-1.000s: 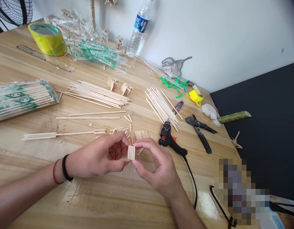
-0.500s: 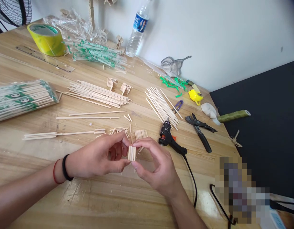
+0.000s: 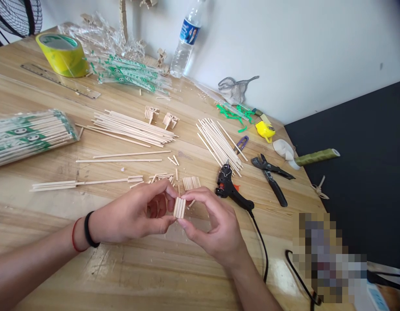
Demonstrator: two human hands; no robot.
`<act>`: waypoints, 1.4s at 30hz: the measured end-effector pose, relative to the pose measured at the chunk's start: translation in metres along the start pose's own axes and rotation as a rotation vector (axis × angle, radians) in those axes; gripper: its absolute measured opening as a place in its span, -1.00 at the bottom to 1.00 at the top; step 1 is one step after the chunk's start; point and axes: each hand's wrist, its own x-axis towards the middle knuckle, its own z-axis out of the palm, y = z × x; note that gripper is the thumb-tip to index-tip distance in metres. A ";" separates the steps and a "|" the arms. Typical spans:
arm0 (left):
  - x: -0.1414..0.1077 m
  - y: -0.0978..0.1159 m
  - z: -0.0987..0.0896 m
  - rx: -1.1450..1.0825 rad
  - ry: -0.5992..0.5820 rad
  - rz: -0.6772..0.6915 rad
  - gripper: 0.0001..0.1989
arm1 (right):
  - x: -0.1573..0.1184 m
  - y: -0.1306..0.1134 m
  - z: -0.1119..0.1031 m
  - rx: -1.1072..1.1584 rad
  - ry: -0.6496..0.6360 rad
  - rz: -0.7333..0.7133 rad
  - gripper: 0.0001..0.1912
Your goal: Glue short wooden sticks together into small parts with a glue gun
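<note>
A small block of short wooden stick pieces (image 3: 179,208), set side by side, is pinched between my two hands above the table. My left hand (image 3: 144,209) grips its left side with thumb and forefinger. On the right side, the thumb and fingertips of my right hand (image 3: 216,229) press on it. Just beyond my fingers lie loose short stick pieces (image 3: 161,176) and a flat row of short sticks (image 3: 191,183). A black hot glue gun (image 3: 234,188) rests to the right of my right hand, its nozzle pointing away.
Long wooden sticks (image 3: 135,127) and another stick pile (image 3: 219,144) lie farther back. Black pliers (image 3: 273,179) and purple snips (image 3: 241,144) are at the right. Packaged sticks (image 3: 31,134), yellow tape (image 3: 62,56), a ruler (image 3: 60,80) and a water bottle (image 3: 186,41) stand or lie around the back and left.
The small stick block has tilted slightly between my fingertips. Both hands keep nearly the same place and grip.
</note>
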 end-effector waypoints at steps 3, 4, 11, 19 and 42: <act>-0.001 -0.001 0.000 -0.014 0.004 0.005 -0.80 | 0.000 0.001 -0.001 0.002 -0.007 -0.003 -0.64; -0.001 -0.002 0.000 -0.022 0.004 0.004 -0.80 | 0.000 0.001 -0.001 0.001 -0.007 -0.003 -0.64; -0.001 -0.002 0.001 -0.014 0.008 -0.007 -0.81 | 0.000 0.000 -0.001 -0.029 -0.006 -0.022 -0.58; -0.002 -0.004 0.001 0.056 0.012 -0.015 -0.80 | 0.000 0.000 0.000 -0.048 -0.015 -0.041 -0.59; 0.000 0.000 0.001 0.023 0.014 0.009 -0.74 | -0.001 -0.001 0.001 -0.056 -0.016 0.007 -0.58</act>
